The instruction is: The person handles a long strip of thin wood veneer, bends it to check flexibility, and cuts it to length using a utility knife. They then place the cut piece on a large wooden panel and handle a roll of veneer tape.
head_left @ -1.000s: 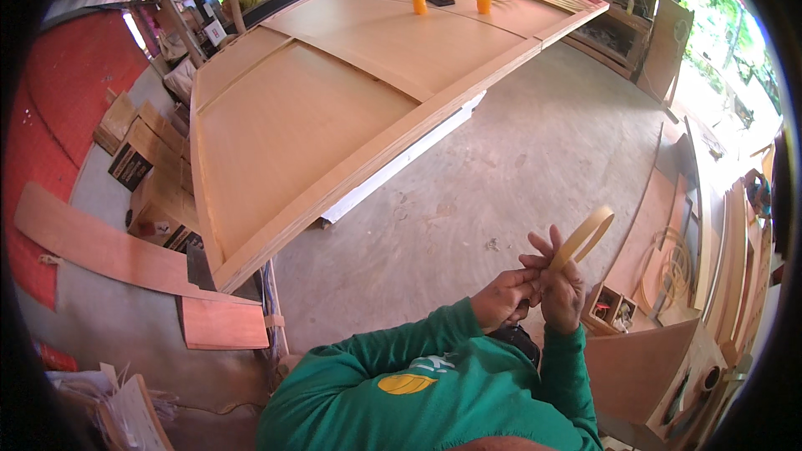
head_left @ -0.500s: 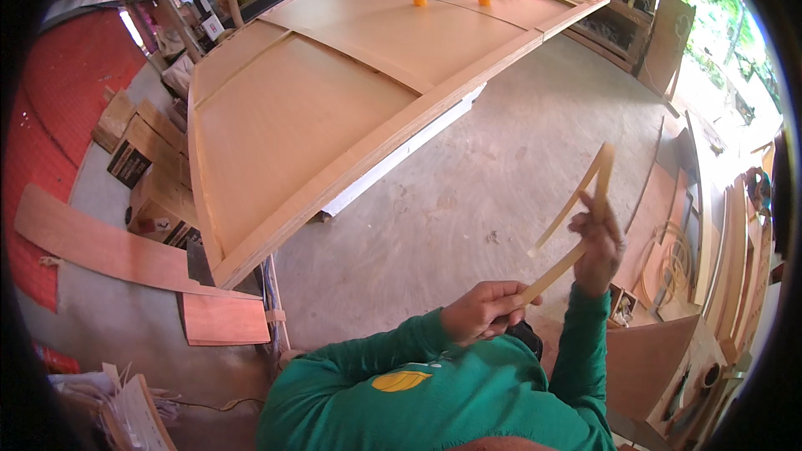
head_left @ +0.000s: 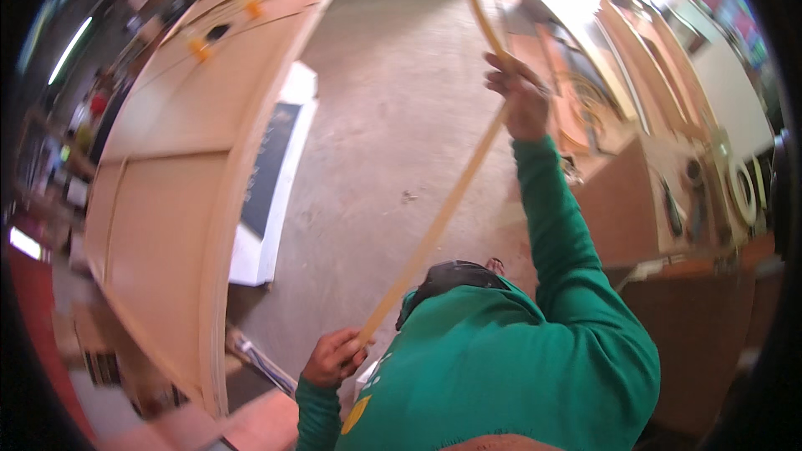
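Observation:
A long, thin, tan strip [head_left: 440, 219], like wood edge banding, runs slantwise between my two hands. Its lower end is pinched in my left hand [head_left: 336, 357], low and near my body. Farther out, at the end of my outstretched arm, my right hand [head_left: 521, 98] is closed around the strip. Beyond the right fingers the strip carries on and curves over at the top of the view. Between the hands it hangs fairly straight above the floor.
On the left stands a large framed wooden panel [head_left: 167, 234] with two orange drink bottles [head_left: 199, 48] on it. A white-edged dark board [head_left: 271, 171] is under it. Wooden boards [head_left: 643, 67] and a tool-holding box [head_left: 622, 200] are at right.
My hands have moved far apart, the right reaching outward and the left drawn back. The folded strip is now stretched out between them. My view has turned right.

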The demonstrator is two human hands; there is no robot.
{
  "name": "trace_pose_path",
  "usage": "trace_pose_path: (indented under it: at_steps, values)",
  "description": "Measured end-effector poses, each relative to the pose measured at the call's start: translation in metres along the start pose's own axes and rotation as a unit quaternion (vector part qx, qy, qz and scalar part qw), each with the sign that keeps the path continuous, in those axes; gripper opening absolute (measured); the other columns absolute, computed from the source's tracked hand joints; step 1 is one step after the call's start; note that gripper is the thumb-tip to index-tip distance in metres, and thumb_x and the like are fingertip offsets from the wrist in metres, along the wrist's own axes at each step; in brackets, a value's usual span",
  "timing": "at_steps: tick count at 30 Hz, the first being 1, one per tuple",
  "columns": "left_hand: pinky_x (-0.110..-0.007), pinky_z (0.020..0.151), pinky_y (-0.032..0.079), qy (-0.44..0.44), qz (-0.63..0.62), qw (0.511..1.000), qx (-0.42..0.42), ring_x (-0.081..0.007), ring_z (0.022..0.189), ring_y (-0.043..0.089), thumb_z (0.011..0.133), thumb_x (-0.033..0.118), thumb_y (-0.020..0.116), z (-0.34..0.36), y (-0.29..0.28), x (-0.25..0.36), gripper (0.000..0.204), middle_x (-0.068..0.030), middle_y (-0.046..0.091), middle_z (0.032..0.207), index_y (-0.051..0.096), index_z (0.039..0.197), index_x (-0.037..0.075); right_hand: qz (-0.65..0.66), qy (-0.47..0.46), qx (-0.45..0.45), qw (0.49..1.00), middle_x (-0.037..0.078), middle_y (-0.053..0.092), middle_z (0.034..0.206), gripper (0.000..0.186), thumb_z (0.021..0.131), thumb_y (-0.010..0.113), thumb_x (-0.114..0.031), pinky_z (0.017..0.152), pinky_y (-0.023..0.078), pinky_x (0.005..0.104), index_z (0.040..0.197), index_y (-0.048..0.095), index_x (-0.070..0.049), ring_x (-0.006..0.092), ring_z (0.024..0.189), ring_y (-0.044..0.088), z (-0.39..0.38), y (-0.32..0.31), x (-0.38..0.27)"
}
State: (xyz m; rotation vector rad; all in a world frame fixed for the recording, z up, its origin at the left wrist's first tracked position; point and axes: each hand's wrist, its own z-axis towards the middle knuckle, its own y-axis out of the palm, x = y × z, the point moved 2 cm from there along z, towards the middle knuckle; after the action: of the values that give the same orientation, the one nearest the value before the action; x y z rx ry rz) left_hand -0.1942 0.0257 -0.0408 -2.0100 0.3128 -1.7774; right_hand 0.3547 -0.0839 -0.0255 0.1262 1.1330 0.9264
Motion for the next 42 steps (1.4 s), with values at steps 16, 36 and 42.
trace_pose_path:
  at_steps: [16, 36, 42]
  values:
    - [-0.045, 0.115, 0.048, -0.005, 0.031, 0.987, 0.157, -0.0367, 0.136, 0.061, 0.113, 0.035, 0.057, 0.222, -0.009, 0.07, 0.063, -0.028, 0.058, 0.152, 0.041, 0.161, -0.002, 0.094, 0.065, 0.04, 0.993, 0.022, 0.074, 0.131, 0.043, 0.1, 0.047, 0.003, 0.091, 0.065, 0.0347, 0.137, 0.068, 0.007, 0.0226, 0.101, 0.077, -0.051, 0.057, -0.023]
    - [-0.046, 0.066, 0.046, -0.008, 0.011, 1.0, -0.003, -0.0317, 0.069, 0.055, 0.114, 0.029, 0.054, 0.254, 0.044, 0.126, 0.03, -0.0153, 0.058, 0.077, 0.052, 0.099, 0.003, 0.006, -0.02, 0.087, 0.996, 0.024, 0.075, 0.128, 0.045, 0.092, 0.044, 0.007, 0.091, 0.064, 0.0364, 0.13, 0.068, 0.011, 0.0245, 0.1, 0.075, -0.006, -0.025, -0.063]
    - [-0.044, 0.067, 0.047, -0.049, 0.029, 0.998, -0.006, -0.027, 0.069, 0.055, 0.115, 0.029, 0.054, 0.24, 0.023, 0.129, 0.028, -0.012, 0.058, 0.078, 0.055, 0.103, 0.003, -0.014, -0.018, 0.08, 0.996, 0.024, 0.075, 0.128, 0.042, 0.093, 0.045, 0.006, 0.093, 0.062, 0.0369, 0.126, 0.069, 0.012, 0.0264, 0.101, 0.076, 0.016, -0.02, -0.068]
